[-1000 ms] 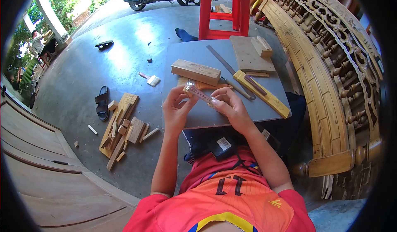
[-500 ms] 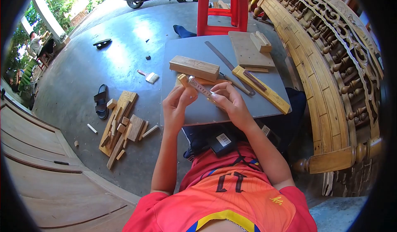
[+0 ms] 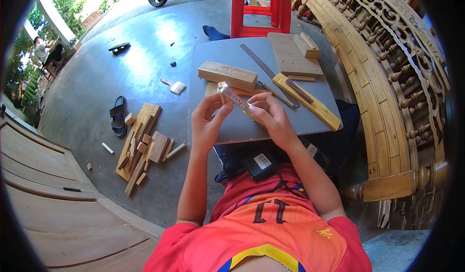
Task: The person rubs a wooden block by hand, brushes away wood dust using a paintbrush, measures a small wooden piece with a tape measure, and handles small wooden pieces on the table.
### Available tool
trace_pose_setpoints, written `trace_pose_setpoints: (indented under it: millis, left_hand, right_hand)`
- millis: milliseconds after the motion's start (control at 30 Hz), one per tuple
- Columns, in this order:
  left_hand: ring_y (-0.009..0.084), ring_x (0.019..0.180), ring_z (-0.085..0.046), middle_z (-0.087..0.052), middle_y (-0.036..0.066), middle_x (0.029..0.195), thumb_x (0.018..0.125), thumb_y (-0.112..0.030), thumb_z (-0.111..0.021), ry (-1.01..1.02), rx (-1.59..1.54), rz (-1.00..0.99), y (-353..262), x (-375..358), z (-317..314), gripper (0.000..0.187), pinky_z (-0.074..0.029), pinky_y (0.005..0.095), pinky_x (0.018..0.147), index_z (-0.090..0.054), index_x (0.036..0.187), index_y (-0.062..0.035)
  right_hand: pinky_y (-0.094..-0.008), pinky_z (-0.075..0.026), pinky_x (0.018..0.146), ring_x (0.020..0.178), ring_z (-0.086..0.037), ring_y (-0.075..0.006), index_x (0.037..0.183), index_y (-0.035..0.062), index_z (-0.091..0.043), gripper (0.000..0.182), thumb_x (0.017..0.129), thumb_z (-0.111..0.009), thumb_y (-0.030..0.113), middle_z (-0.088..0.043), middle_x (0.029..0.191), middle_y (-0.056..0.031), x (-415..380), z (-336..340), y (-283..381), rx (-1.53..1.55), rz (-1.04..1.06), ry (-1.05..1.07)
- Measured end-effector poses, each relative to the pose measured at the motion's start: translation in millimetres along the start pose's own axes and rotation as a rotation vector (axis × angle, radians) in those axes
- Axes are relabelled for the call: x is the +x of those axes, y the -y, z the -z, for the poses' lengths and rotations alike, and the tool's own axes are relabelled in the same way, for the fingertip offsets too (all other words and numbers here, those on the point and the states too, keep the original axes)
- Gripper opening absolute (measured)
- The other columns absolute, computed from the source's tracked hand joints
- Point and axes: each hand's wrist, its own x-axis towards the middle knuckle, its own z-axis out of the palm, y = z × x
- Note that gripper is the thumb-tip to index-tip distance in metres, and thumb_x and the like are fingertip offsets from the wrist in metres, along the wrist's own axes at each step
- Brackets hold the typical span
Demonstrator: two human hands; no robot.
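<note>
Above the near part of the grey board (image 3: 208, 54), my two hands meet around a pale strip with printed numbers (image 3: 236, 99), which looks like a measuring tape blade. Thumb and fingers of my right hand (image 3: 274, 120) pinch its lower right end. The fingers of my left hand (image 3: 208, 120) are closed around a small wooden piece near the strip's upper left end; the fingers and strip mostly hide that piece. Just beyond the hands lies a wooden block (image 3: 227, 76). To their right are a chisel-like tool (image 3: 277, 95), a metal ruler (image 3: 259, 61) and a yellowish wooden bar (image 3: 315, 107).
A wooden board (image 3: 286, 54) with a small block (image 3: 306, 44) sits at the far right. Offcuts (image 3: 145, 146), a brush (image 3: 177, 87) and a sandal (image 3: 117, 117) lie on the floor. A red stool (image 3: 237, 25) and carved wooden bench (image 3: 368, 97) stand nearby. Another person sits far left.
The strip's upper left end has lined up over the small wooden piece, which showed more plainly before. My left hand has shifted slightly right, and its grip has changed a little.
</note>
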Motion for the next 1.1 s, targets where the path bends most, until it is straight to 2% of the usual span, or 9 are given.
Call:
trace_pose_setpoints:
  millis: [133,433,533,733,933,1100]
  left_hand:
    - [0.0191,0.116,-0.069,-0.073,0.014,0.122,0.098,-0.005,-0.076,0.013,-0.002,-0.006,0.6,-1.0,0.6,0.034,-0.055,0.0351,0.102,-0.066,0.128,0.0052]
    - [0.0153,0.110,-0.070,-0.075,0.010,0.123,0.098,-0.007,-0.077,0.046,0.110,-0.041,0.0,-1.4,-0.1,0.035,-0.056,0.0285,0.090,-0.067,0.131,0.0014]
    - [0.0147,0.106,-0.070,-0.075,0.011,0.125,0.098,-0.005,-0.076,0.063,0.129,0.030,-1.8,-2.3,1.0,0.036,-0.056,0.0284,0.090,-0.067,0.131,0.0017]
    - [0.0167,0.108,-0.072,-0.074,0.014,0.129,0.098,0.001,-0.073,0.075,0.008,-0.056,-1.0,-2.8,-3.9,0.038,-0.059,0.0315,0.095,-0.064,0.135,0.0035]
    - [0.0181,0.111,-0.073,-0.075,0.013,0.125,0.099,0.001,-0.072,0.086,0.028,-0.056,-5.1,-3.7,-5.8,0.042,-0.059,0.0308,0.095,-0.062,0.140,0.0034]
    - [0.0149,0.109,-0.072,-0.075,0.011,0.122,0.101,0.000,-0.068,0.100,0.024,-0.066,-4.5,-3.9,-4.9,0.044,-0.058,0.0301,0.095,-0.060,0.145,0.0033]
  right_hand:
    - [-0.0263,-0.050,0.088,0.099,-0.062,-0.0103,0.124,0.0035,-0.058,0.031,0.103,-0.064,0.025,-0.067,0.106,-0.0063,-0.5,-0.4,-0.8,-0.005,0.006,-0.008]
    - [-0.0286,-0.050,0.089,0.097,-0.063,-0.0116,0.125,0.0030,-0.057,0.033,0.100,-0.066,0.024,-0.068,0.101,-0.0071,-0.9,-0.9,-0.8,-0.060,0.032,-0.016]
    - [-0.0297,-0.050,0.090,0.095,-0.064,-0.0127,0.125,0.0028,-0.057,0.035,0.099,-0.068,0.023,-0.068,0.098,-0.0077,-1.5,-1.7,-0.3,-0.083,0.026,-0.011]
    - [-0.0299,-0.050,0.090,0.096,-0.064,-0.0128,0.123,0.0030,-0.058,0.035,0.098,-0.068,0.024,-0.069,0.099,-0.0080,-1.2,-1.9,-0.8,-0.068,0.021,-0.017]
    - [-0.0313,-0.050,0.091,0.097,-0.064,-0.0142,0.123,0.0040,-0.059,0.037,0.096,-0.070,0.027,-0.069,0.100,-0.0089,-1.6,-1.1,-2.5,-0.142,0.034,-0.013]
    - [-0.0321,-0.050,0.091,0.098,-0.065,-0.0156,0.122,0.0051,-0.060,0.040,0.095,-0.072,0.031,-0.069,0.101,-0.0100,-1.0,0.6,-5.5,-0.185,0.075,-0.012]
